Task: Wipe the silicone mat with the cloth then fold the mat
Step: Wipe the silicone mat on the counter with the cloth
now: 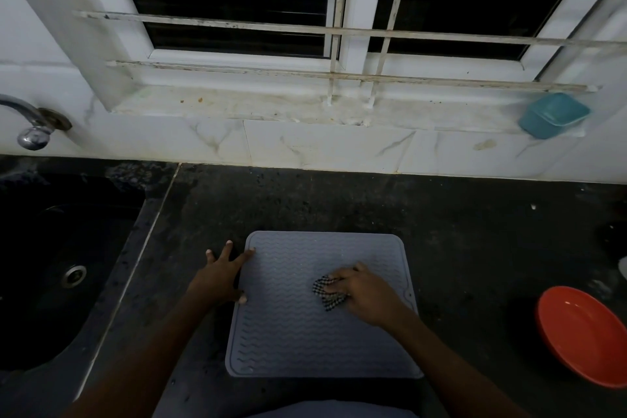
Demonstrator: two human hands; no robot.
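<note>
A grey silicone mat (291,326) with a wavy ribbed surface lies flat on the dark counter (339,200), near its front edge. My right hand (366,292) presses a bunched black-and-white checked cloth (328,292) onto the mat's right-middle area. My left hand (222,276) rests with fingers spread at the mat's left edge. Its index fingertip and thumb touch the mat, and the palm lies on the counter.
A dark sink (51,268) with a metal drain is set into the counter on the left, under a chrome tap (32,125). An orange bowl (583,332) sits at the right. A teal container (553,115) stands on the window sill.
</note>
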